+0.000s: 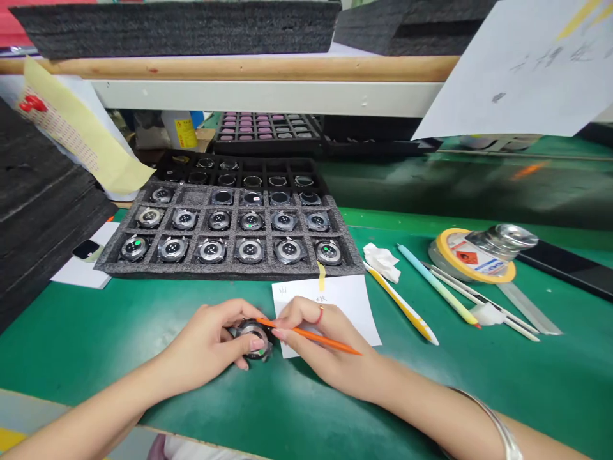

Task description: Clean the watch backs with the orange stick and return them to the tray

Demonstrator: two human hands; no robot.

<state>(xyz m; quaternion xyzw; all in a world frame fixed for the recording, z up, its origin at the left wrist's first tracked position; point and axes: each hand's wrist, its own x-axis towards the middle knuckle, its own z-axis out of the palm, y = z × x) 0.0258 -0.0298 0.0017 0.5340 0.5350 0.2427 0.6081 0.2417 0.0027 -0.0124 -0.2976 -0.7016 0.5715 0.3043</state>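
Orange stick at the rim of a hand-held watch case

The left hand [208, 348] has a closed grip on the round watch case [249, 328], its thumb pressed on the back cover beside a green spot. The right hand [330, 342] pinches the orange stick [330, 341] between thumb and fingers, one end at the far right of the case's rim; whether it touches is too small to tell. The case is near the middle of the green surface [191, 415], on the near side of the grey foam tray [230, 276].

Work on this case appears under way rather than finished, since it is out of the tray with the stick at its edge. Just beyond the hands, the tray's near and middle rows hold six cases each, backs up, and the far row five. Green dots mark a few; which have been handled and which are left cannot be told.

A paper sheet [357, 319] lies partly beneath the right hand, a yellow strip [322, 276] at its far edge. Farther right are a crumpled tissue [382, 262], a yellow-and-white brush handle [407, 310], a blue-to-yellow pen [433, 281] and a tape roll [502, 271]. On the left, a square watch [87, 250] rests on white paper [79, 273]; a dark tray [317, 170] stands behind the grey one.
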